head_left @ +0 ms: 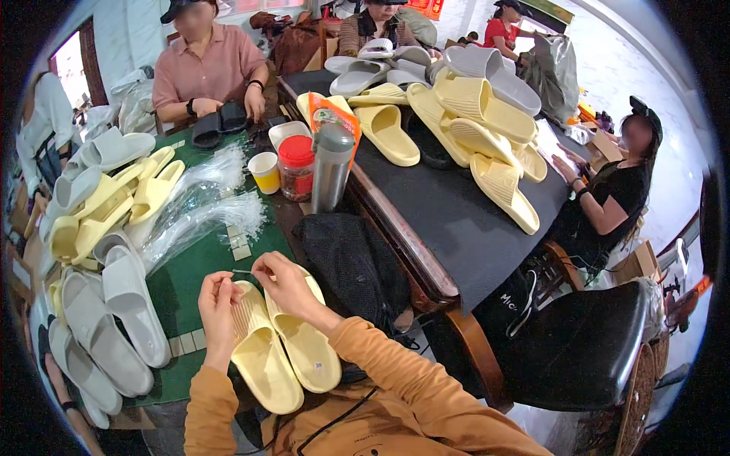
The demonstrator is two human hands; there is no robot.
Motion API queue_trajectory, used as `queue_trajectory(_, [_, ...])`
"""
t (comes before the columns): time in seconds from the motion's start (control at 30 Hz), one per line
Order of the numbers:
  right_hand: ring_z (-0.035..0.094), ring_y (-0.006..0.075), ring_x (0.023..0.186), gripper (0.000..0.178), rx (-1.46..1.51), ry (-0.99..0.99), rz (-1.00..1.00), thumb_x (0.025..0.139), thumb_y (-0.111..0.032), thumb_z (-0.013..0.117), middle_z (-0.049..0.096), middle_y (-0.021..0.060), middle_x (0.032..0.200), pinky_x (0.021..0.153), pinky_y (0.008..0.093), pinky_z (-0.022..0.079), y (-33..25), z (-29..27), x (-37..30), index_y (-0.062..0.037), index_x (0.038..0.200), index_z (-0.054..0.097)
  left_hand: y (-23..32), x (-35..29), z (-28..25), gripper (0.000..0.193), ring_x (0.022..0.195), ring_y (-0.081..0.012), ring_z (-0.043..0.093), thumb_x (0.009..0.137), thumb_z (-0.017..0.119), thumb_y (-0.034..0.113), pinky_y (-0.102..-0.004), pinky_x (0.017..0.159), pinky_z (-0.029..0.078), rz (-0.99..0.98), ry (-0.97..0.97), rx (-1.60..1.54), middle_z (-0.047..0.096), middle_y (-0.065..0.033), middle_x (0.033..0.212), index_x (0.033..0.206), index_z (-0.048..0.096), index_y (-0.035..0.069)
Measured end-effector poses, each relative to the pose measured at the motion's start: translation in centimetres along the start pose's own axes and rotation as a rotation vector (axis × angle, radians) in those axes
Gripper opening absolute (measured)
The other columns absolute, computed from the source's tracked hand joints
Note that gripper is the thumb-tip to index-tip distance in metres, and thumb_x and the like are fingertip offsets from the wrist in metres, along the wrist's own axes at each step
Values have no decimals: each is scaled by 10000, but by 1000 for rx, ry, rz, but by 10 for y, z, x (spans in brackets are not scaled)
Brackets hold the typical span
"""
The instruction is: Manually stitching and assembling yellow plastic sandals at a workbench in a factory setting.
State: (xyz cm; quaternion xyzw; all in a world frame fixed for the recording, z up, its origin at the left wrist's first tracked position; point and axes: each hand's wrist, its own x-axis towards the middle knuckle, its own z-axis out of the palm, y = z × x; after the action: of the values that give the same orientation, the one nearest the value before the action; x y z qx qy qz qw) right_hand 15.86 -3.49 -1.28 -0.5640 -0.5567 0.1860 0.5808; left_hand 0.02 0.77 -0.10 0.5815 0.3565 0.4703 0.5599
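Pale yellow slides with ribbed straps: one pair, soles down, side by side before the wearer, toes pointing away, heels toward the body. Whether table edge or lap bears the heels cannot be told.

Black-covered table with a brown wooden rim: beyond and to the right.

Dark green table surface: to the left of the pair and beyond it.

Mixed heap of yellow and grey slides: on the black cover.

Grey slides with broad straps: overlapping along the left side of the green surface.

Bundles of clear, thin plastic strands: on the green, past the hands.

Left hand and right hand: above the toe end, fingertips pinched toward each other on one item, the right wrist crossing over the right-hand slide.

Thin greyish strip: short visible length, gripped between both sets of fingertips. Step in hand, by judgement: working this strip at the toe end; the next move seems to call for fine, two-handed fingertip control with the pair aligned.

Small round white sticker: right-hand slide, heel.
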Motion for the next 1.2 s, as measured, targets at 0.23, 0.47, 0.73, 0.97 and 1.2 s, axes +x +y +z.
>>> queue_trajectory(0.23, [624,226,815,93,-85,-172,-46,879,-24,641,582,104,882,750,335,519,-1,-4,-1,-3,967,614,-2,1,0,93,688,-57,535,977,578,70,-205,634,438,-34,-83,116,629,-11,827,1042,625,24])
queue_trajectory(0.47, [623,281,806,82,31,-103,-23,851,-45,648,593,121,856,695,385,501,0,1,-2,-26,917,603,-5,0,-2,85,677,-55,544,957,624,82,-201,610,437,-55,-52,46,652,-13,835,1020,633,26])
queue_trajectory(0.73, [623,249,793,80,6,-114,-34,852,-21,653,593,117,856,716,350,514,-3,-2,-1,-12,921,614,-6,0,-1,113,672,-54,557,957,635,98,-215,619,449,-37,-41,75,676,-16,823,986,685,0])
queue_trajectory(0.97, [651,212,811,165,48,-161,74,873,-52,671,635,115,901,739,329,525,-7,-2,-1,-6,1005,581,-5,-1,1,134,664,-51,553,959,629,108,-210,613,453,-45,-56,166,671,-14,826,981,693,-8])
queue_trajectory(1.2, [628,232,771,85,-80,-143,29,833,-13,684,617,111,845,700,336,505,-11,-4,0,-2,906,641,1,-4,0,144,688,-51,552,971,624,133,-211,641,454,-13,37,50,652,-4,798,978,682,1])
